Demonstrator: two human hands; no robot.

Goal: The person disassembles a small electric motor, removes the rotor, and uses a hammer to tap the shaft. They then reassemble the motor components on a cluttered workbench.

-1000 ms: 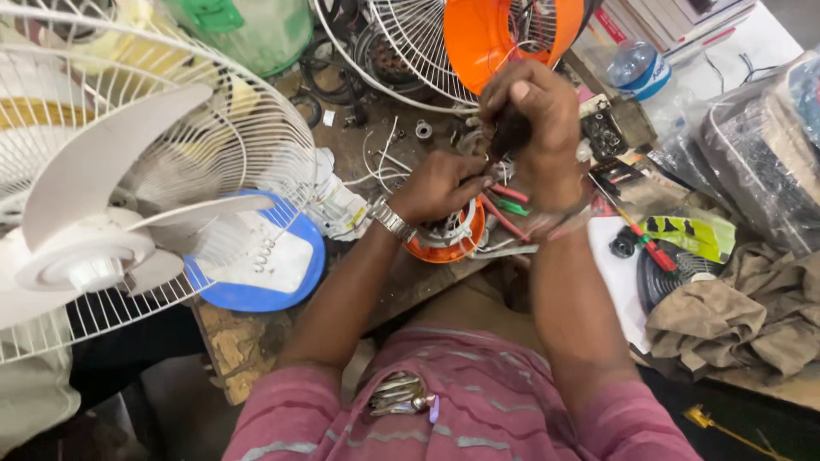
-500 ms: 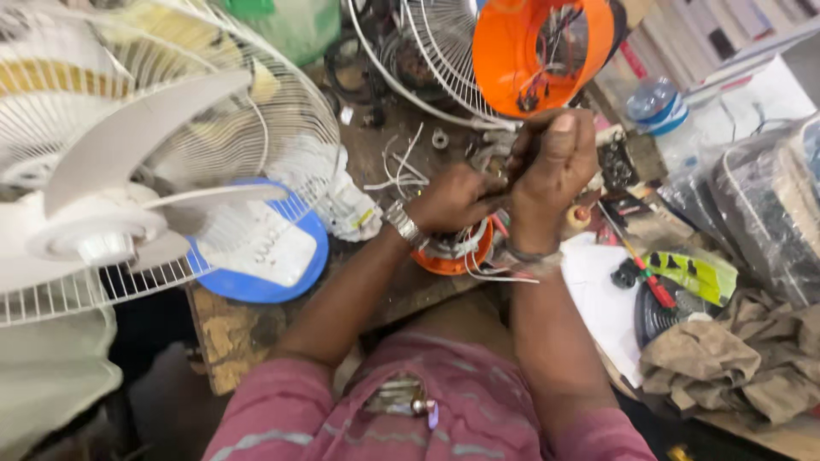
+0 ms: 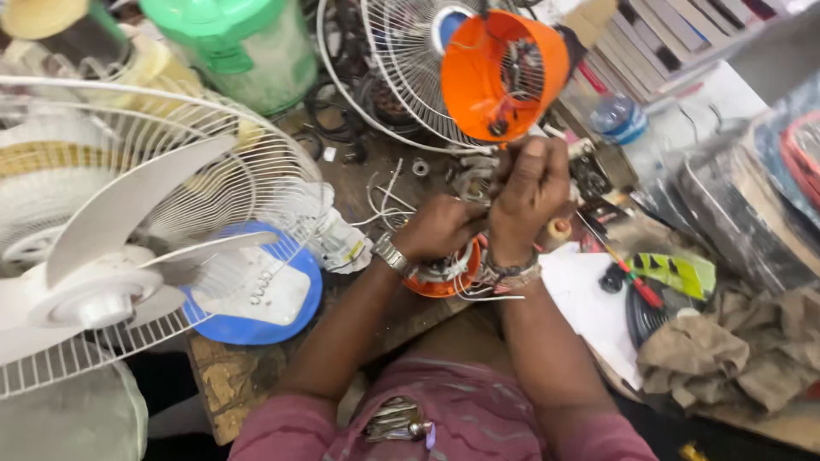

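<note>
Two fans flank you: a white fan (image 3: 128,256) at nine o'clock, an orange housing (image 3: 504,77) at twelve. Your right hand (image 3: 531,192) and left hand (image 3: 440,226) meet over the orange motor part (image 3: 444,277), fingers curled together around a small metal piece (image 3: 475,177).

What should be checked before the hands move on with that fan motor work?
1. Both hands on the work: left hand and right hand meet above the orange part. Ok.
2. What the fingers pinch: hidden. Cannot tell.
3. Loose white wires trail across the bench. Not ok.
4. Orange housing close above the hands. Not ok.
5. Red screwdriver beside the right hand. Ok.
</note>
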